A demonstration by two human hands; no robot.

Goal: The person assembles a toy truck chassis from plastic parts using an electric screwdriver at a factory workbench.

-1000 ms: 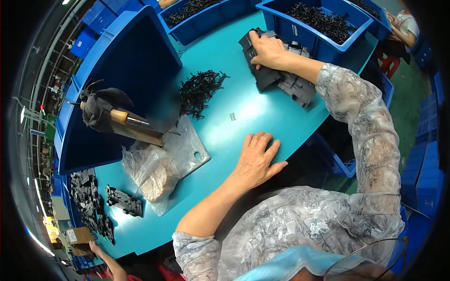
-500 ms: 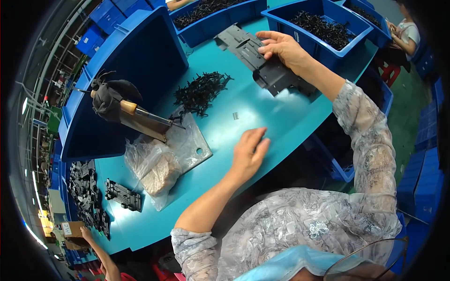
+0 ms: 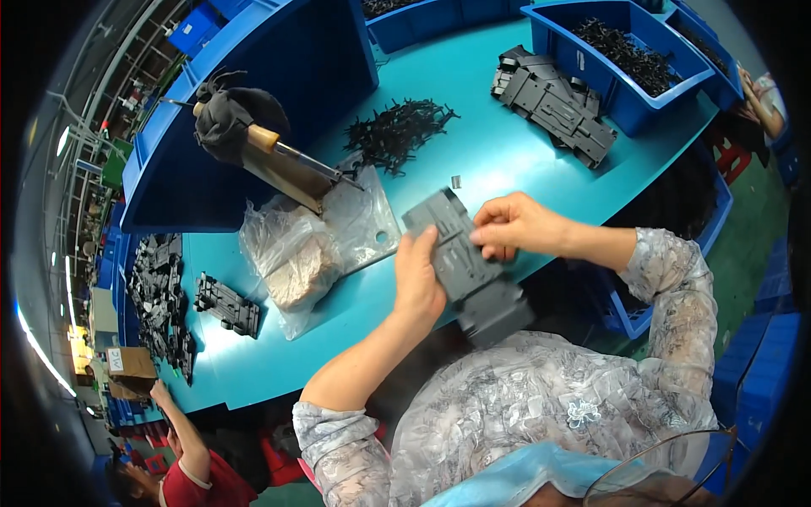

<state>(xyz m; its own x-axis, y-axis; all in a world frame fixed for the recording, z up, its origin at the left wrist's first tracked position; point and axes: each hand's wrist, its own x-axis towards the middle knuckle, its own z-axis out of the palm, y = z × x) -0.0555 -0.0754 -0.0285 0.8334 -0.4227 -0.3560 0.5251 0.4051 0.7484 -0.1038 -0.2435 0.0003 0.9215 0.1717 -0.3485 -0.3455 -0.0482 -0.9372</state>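
My left hand [image 3: 418,275] grips a dark grey plastic chassis plate [image 3: 460,262] by its left side, the thumb lying over its face. The plate is tilted above the table's near edge, its lower end slightly blurred. At its right edge are the curled fingers of my right hand [image 3: 515,226], closed on it. Beyond the hands lies a heap of small black plastic parts [image 3: 397,131]. Several similar chassis plates [image 3: 553,110] are stacked at the far right. A small silvery piece [image 3: 456,182] lies flat on the table just past the plate.
A screwdriver [image 3: 291,152] with a wooden handle rests on a cloth-wrapped stand beside a plastic bag [image 3: 296,262] of tan material. Blue bins [image 3: 541,34] of black parts line the back. More black assemblies [image 3: 160,304] lie left, where another person's hand [image 3: 160,393] touches a carton.
My right hand has brought a chassis plate from the far right toward me. My left hand, free before, has taken hold of it. The other plates are now in plain view.
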